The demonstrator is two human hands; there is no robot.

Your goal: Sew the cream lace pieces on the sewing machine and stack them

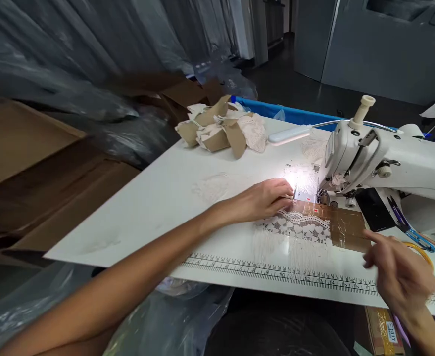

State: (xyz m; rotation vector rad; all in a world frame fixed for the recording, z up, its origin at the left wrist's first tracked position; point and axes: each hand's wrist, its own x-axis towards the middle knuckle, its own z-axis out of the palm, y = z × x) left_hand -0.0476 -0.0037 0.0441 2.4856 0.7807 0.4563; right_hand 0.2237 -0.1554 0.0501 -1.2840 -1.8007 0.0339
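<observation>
My left hand (pixel 262 199) lies flat on the white table (pixel 158 207), fingers together and pressed on the edge of a white lace piece (pixel 299 228) just left of the sewing machine's needle (pixel 326 190). The lace rests partly on a strip of brown tape (pixel 345 225) stuck to the table. My right hand (pixel 401 274) hovers over the table's front edge beside a printed ruler (pixel 276 271), blurred by motion, its fingers loosely curled with the forefinger pointing toward the tape. It holds nothing that I can make out.
A white sewing machine (pixel 391 160) stands at the right with a white lamp (pixel 289 134) on a bent arm. A pile of beige and lace pieces (pixel 220 129) lies at the table's far edge. Blue-handled scissors (pixel 406 225) lie under the machine. Cardboard boxes (pixel 35 163) and plastic sheeting fill the left.
</observation>
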